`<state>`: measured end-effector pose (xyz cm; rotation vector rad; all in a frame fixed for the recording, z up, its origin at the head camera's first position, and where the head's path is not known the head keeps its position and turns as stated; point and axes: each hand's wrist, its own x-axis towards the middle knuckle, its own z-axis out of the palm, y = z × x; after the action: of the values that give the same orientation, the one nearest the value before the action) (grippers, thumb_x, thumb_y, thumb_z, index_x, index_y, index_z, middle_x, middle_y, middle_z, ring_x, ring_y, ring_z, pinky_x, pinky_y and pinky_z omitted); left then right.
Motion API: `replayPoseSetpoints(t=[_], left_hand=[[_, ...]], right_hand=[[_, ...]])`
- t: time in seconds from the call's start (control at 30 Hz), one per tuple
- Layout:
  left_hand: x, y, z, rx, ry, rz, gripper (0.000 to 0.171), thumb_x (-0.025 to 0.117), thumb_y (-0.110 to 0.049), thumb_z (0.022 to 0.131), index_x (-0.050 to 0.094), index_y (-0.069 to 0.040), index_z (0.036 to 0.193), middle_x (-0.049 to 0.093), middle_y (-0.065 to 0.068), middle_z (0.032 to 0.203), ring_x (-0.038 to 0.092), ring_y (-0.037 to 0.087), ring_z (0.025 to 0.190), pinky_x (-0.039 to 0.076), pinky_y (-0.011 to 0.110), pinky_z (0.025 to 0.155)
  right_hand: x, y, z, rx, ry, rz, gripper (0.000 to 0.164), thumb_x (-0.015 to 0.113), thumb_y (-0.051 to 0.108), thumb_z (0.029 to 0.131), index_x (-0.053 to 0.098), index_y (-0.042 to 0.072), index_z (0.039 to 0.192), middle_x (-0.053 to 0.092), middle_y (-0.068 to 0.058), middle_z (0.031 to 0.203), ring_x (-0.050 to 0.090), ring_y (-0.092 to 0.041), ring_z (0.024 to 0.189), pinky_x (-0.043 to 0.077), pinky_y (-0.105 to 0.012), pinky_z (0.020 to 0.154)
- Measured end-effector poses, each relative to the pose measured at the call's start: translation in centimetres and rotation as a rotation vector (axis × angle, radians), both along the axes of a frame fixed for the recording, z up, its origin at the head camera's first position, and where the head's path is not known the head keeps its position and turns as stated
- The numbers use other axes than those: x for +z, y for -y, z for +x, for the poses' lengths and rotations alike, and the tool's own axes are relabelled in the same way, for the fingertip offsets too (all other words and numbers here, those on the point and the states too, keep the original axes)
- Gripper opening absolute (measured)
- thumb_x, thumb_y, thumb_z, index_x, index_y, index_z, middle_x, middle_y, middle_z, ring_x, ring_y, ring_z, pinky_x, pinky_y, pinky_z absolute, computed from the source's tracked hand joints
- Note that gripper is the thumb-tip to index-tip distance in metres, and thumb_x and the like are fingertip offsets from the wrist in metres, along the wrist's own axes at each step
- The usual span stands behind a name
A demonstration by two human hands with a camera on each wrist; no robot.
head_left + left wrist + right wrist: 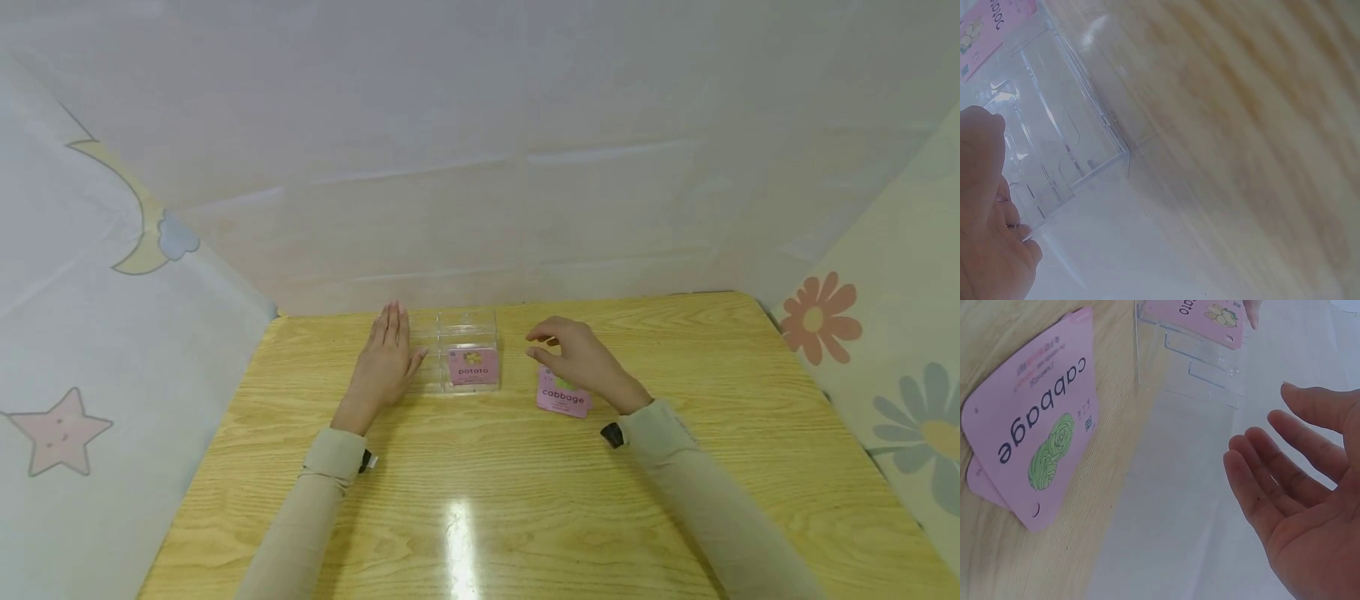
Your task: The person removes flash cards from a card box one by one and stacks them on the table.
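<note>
A clear plastic tiered holder stands near the back of the table, with a pink "potato" card upright in its front right section. My left hand rests along the holder's left side, fingers straight and close together, thumb towards the left section. In the left wrist view the fingertips are at the edge of the holder. To the right, my right hand hovers with nothing in it, fingers spread and slightly bent. Below it lies a small pile of pink cards, a "cabbage" card on top.
The wood-grain table meets a pale cloth backdrop just behind the holder. Cloth side walls rise left and right, printed with a star, a moon and flowers.
</note>
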<state>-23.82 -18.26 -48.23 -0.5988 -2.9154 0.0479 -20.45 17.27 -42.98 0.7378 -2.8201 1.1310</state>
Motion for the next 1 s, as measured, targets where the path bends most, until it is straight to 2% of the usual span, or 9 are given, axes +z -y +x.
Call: replayPoseSetpoints(t=[0.33, 0.6, 0.73, 1.0], left_hand=[[-0.2, -0.1, -0.1, 0.004, 0.007, 0.003, 0.080, 0.035, -0.045, 0.114, 0.008, 0.012, 0.163, 0.007, 0.033, 0.173, 0.008, 0.044, 0.165, 0.013, 0.051, 0.136], [-0.2, 0.0, -0.2, 0.005, -0.011, -0.002, 0.081, 0.035, -0.046, 0.114, 0.010, 0.013, 0.163, 0.010, 0.033, 0.173, 0.016, 0.045, 0.163, 0.015, 0.052, 0.136], [-0.2, 0.0, -0.2, 0.003, -0.007, 0.001, 0.081, 0.035, -0.046, 0.114, 0.010, 0.013, 0.163, 0.008, 0.033, 0.173, 0.016, 0.046, 0.163, 0.016, 0.052, 0.136], [-0.1, 0.0, -0.1, 0.011, 0.020, 0.004, 0.081, 0.033, -0.047, 0.114, 0.005, 0.012, 0.163, 0.003, 0.032, 0.173, 0.010, 0.045, 0.164, 0.013, 0.052, 0.136]], right_hand=[[0.1, 1.2, 0.2, 0.017, 0.003, -0.014, 0.036, 0.070, 0.019, 0.102, 0.068, 0.003, 0.134, 0.070, -0.016, 0.137, 0.067, -0.038, 0.126, 0.057, -0.054, 0.106], [0.3, 2.3, 0.4, 0.043, -0.050, 0.046, 0.049, 0.071, 0.021, 0.102, 0.059, 0.002, 0.146, 0.064, -0.018, 0.147, 0.062, -0.039, 0.136, 0.053, -0.056, 0.113], [0.4, 2.8, 0.6, 0.059, -0.067, 0.045, 0.050, 0.073, 0.017, 0.100, 0.060, 0.001, 0.145, 0.065, -0.019, 0.146, 0.060, -0.039, 0.139, 0.050, -0.056, 0.116], [0.2, 3.7, 0.8, 0.072, -0.119, 0.117, 0.050, 0.074, 0.014, 0.099, 0.060, 0.000, 0.145, 0.064, -0.020, 0.147, 0.060, -0.039, 0.138, 0.051, -0.054, 0.116]])
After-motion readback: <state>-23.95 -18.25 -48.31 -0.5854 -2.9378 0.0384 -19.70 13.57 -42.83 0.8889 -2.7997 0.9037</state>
